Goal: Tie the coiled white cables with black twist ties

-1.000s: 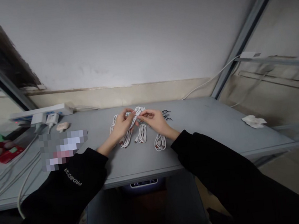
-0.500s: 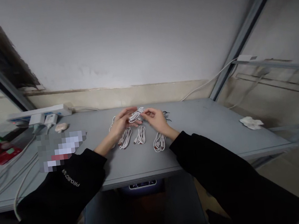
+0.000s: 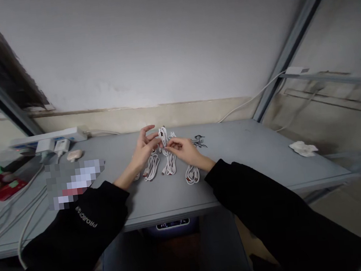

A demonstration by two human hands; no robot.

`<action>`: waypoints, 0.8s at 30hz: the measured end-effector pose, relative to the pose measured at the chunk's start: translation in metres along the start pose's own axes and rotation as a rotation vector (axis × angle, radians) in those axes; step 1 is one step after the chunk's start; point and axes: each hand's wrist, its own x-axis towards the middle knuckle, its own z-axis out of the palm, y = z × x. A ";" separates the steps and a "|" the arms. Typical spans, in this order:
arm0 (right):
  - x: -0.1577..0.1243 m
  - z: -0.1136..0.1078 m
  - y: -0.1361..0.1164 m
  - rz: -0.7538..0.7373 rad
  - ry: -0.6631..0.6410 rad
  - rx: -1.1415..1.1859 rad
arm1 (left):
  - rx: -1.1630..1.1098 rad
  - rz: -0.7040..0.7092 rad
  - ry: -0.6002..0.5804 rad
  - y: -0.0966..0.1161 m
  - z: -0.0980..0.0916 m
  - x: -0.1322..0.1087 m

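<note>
A coiled white USB cable is held above the grey desk, now nearly upright. My left hand has its thumb and a finger against the coil's left side, the index finger raised. With finger and thumb pinched together at the coil's lower end, my right hand grips it; the exact contact is partly hidden. Below lie more coiled white cables: one at the left, one in the middle and one at the right. Others are partly covered by my hands.
Several black twist ties lie right of my right hand. A white power strip with plugged chargers stands at the back left, near a small pale case and loose cords. Crumpled white tissue sits near the right edge.
The held cable coil has turned from slanted to nearly upright. My left fingers have lifted and spread, and my right hand has shifted slightly left and down, uncovering more black ties.
</note>
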 end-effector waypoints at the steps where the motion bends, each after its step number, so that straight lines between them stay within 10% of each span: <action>1: -0.001 0.000 -0.002 -0.024 -0.016 0.001 | 0.032 0.015 -0.006 0.000 0.000 -0.002; 10: -0.005 0.004 -0.015 -0.182 0.061 0.106 | 0.284 0.010 -0.125 -0.001 -0.004 -0.004; 18: 0.002 0.002 -0.014 -0.050 0.334 0.322 | 0.306 0.027 -0.232 0.000 -0.005 -0.003; 24: 0.004 0.003 -0.012 0.001 0.292 0.396 | 0.312 0.059 -0.187 -0.002 0.001 -0.005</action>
